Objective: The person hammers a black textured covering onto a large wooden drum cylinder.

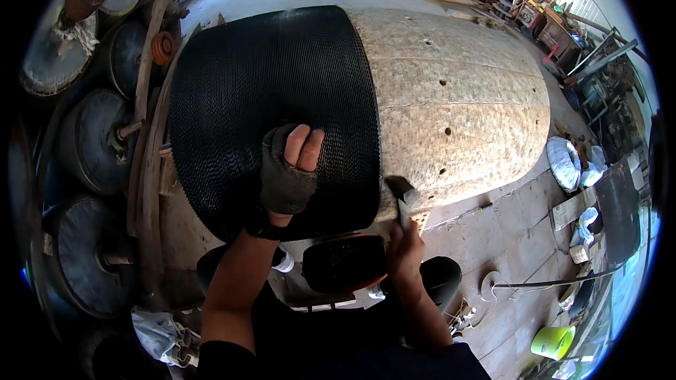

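A large barrel-shaped wooden drum (465,119) lies in front of me, pale and dotted with several dark holes. Its left part is wrapped in a black, finely toothed covering (232,84) of metal-like texture, with a jagged edge down the middle. My left hand (290,169), in a dark fingerless glove, rests on this covering with its fingers curled in; what they grip, if anything, is hidden. Close to the jagged edge, low on the near side, my right hand (406,248) is bare and closed round a short tool (404,198) with a dark, flat head.
Several dark round rollers (91,257) with short shafts are stacked at left beside wooden boards (149,169). Below my hands is a dark rounded object (345,263). A lime-green bucket (553,342), white bags (565,163) and a round base with a rod (493,285) stand at right.
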